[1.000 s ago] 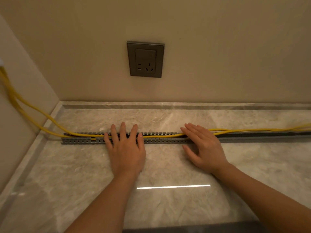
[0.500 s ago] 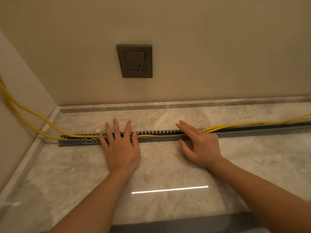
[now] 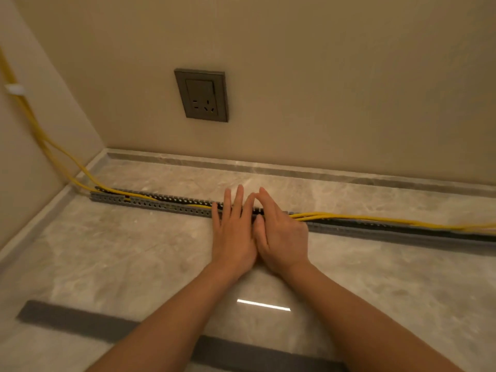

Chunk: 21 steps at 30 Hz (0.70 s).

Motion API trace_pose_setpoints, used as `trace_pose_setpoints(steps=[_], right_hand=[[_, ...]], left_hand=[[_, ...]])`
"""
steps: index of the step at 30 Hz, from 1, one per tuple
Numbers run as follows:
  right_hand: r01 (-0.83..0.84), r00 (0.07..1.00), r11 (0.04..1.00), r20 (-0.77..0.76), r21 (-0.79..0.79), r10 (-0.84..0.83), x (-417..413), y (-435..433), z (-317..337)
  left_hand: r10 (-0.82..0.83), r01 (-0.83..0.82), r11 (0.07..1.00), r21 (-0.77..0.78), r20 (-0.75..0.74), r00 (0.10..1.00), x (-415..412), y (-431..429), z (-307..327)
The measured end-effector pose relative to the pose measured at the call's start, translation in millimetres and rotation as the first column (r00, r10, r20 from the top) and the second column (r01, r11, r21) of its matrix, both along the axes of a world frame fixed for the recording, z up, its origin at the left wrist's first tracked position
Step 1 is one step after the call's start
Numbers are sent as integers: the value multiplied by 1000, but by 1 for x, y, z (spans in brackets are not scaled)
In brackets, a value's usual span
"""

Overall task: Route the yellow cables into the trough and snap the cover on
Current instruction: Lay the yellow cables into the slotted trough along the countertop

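Both hands, left hand (image 3: 233,232) and right hand (image 3: 279,232), are laid flat and open, nothing gripped, on the slotted grey trough (image 3: 161,204) on the marble surface (image 3: 134,264). The yellow cables (image 3: 375,218) are seated at left, riding proud at right. Cables are judged light and springy, best pressed in progressively. The cover (image 3: 80,322) lies nearer, unfitted.

Two bare forearms, sleeveless to the frame edge; left hand (image 3: 233,237) and right hand (image 3: 281,237) ungloved, without rings, watch or markings.
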State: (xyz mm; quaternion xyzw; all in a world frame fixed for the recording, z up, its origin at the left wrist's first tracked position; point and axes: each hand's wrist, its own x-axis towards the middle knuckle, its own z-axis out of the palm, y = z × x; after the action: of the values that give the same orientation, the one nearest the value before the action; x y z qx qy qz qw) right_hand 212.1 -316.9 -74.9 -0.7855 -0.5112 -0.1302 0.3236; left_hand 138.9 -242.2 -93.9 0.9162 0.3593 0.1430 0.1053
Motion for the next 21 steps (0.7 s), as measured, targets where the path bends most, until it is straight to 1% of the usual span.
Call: trace_pose_setpoints(steps=[3, 4, 6, 8, 11, 14, 16, 18, 20, 21], right_hand=[[10, 996, 1000, -87, 29, -7, 5, 1, 2], [17, 995, 999, -96, 31, -14, 6, 1, 2], [29, 998, 999, -55, 22, -28, 6, 2, 1], [17, 999, 1000, -34, 15, -17, 7, 2, 0], [-8, 999, 1000, -53, -14, 8, 10, -1, -3], [-149, 982, 985, -125, -82, 138, 13, -7, -6], [-258, 957, 956, -175, -142, 233, 18, -17, -5], [-320, 940, 928, -181, -189, 288, 28, -31, -4], [-297, 953, 931, -128, -214, 275, 42, -47, -3], [-251, 968, 941, -85, -226, 237, 50, -56, -3]], left_hand=[[52, -46, 998, 46, -133, 990, 5, -13, -9], [68, -59, 996, 63, -159, 985, 5, -15, -11], [89, -76, 994, 79, -178, 980, 4, -16, -13], [90, -81, 995, 65, -165, 982, 5, -16, -12], [78, -72, 996, 42, -143, 987, 6, -14, -11], [71, -67, 997, 40, -111, 991, 6, -13, -12], [70, -67, 997, 32, -77, 995, 6, -14, -11], [82, -82, 997, 3, -32, 996, 7, -15, -8], [107, -106, 994, -22, 21, 994, 8, -16, -7], [112, -111, 993, -26, 36, 993, 9, -17, -7]])
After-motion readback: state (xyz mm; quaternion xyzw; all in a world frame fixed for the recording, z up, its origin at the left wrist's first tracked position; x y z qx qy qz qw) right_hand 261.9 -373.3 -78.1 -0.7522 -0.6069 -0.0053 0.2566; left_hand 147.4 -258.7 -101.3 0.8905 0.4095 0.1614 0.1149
